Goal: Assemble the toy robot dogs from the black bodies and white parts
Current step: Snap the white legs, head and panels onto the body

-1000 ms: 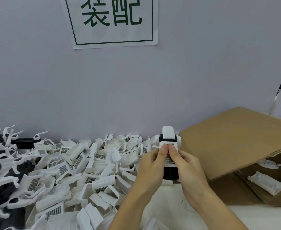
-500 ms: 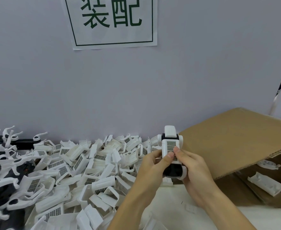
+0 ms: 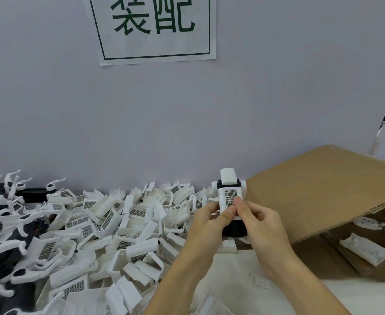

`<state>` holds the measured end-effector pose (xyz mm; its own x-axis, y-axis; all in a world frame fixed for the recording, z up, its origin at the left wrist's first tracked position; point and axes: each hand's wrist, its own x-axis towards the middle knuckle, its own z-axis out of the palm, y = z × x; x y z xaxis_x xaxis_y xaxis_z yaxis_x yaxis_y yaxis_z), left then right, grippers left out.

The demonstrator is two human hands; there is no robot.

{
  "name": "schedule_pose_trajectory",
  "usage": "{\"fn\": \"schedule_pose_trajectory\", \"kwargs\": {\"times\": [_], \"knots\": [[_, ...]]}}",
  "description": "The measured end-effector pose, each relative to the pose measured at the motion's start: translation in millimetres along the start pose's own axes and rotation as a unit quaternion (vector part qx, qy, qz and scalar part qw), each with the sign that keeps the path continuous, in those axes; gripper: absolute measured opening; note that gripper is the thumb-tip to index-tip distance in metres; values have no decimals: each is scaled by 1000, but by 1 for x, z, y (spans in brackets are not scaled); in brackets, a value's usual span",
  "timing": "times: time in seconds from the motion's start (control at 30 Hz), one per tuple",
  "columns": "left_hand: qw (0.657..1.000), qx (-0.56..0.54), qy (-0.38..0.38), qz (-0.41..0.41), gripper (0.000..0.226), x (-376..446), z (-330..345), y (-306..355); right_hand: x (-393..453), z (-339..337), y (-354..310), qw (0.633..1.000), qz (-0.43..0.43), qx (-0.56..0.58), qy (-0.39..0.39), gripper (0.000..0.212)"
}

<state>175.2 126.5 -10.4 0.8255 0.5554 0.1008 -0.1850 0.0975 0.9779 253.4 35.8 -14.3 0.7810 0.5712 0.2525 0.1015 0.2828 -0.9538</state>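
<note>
right of centre in the lower frame: one toy robot dog point(image 3: 230, 201), black body with a white gridded back plate, gripped from either side by the left hand point(image 3: 206, 220) and right hand point(image 3: 260, 223), fingers curled round it, both thumbs pressing the plate. advice: press evenly along the plate's length until it seats flush, steadying the body underneath. to the left, a heap of white parts point(image 3: 109, 223); to the right, a cardboard box point(image 3: 318, 192).

Smooth white plastic parts point(image 3: 109, 223) lie heaped beside a matt brown corrugated cardboard box point(image 3: 318, 192).
</note>
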Motion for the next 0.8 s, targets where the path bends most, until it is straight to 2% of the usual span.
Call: {"fn": "schedule_pose_trajectory", "kwargs": {"times": [0.13,0.23,0.37,0.47,0.53,0.67,0.8], "knots": [[998,-54,20,-2,23,1,-2,-2,0,-1,1,1000,-4,-9,-12,24],[994,-103,43,10,26,3,-4,-2,-1,-1,3,997,-31,-67,-23,12],[976,-218,-25,-9,36,-1,-2,5,-7,7,8,980,-85,-175,-42,57],[971,-226,-80,-20,42,-3,1,9,-8,7,10,976,-130,-176,-10,60],[976,-201,-85,-13,45,-4,3,10,-7,4,10,972,-143,-181,34,55],[993,-107,31,25,30,0,1,9,-3,-4,5,975,-129,-157,86,45],[978,-7,198,73,27,2,-9,13,1,-10,0,976,-113,-159,94,33]]}}
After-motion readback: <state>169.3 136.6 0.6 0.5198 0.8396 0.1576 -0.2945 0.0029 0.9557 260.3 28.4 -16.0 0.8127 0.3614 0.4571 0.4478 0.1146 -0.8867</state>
